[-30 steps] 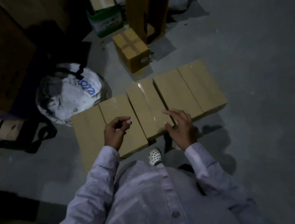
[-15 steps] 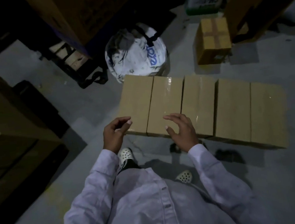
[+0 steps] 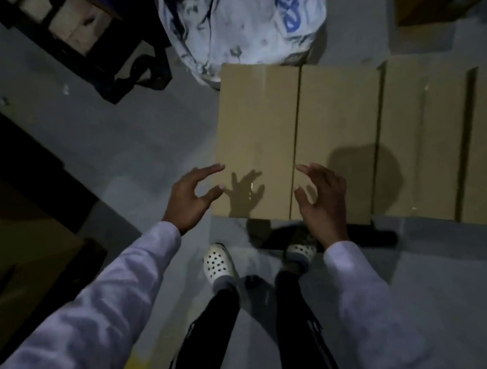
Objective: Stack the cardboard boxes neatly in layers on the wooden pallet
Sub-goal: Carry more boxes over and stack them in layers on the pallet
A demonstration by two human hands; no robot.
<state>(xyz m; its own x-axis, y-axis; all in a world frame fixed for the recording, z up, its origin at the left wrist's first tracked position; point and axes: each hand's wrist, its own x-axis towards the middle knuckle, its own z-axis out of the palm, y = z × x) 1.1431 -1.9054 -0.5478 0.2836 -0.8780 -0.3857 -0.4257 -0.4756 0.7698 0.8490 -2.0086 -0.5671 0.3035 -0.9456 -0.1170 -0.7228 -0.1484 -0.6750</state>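
Across centre right: four cardboard boxes (image 3: 343, 129) side by side.
Left hand (image 3: 189, 200) and right hand (image 3: 324, 202) hover, fingers (image 3: 206, 170) spread, holding nothing.

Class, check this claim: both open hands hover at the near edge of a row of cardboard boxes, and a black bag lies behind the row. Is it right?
No. The head view shows the bag is white with blue lettering, not black. The rest holds: the open left hand and right hand hover at the near edge of the cardboard boxes.
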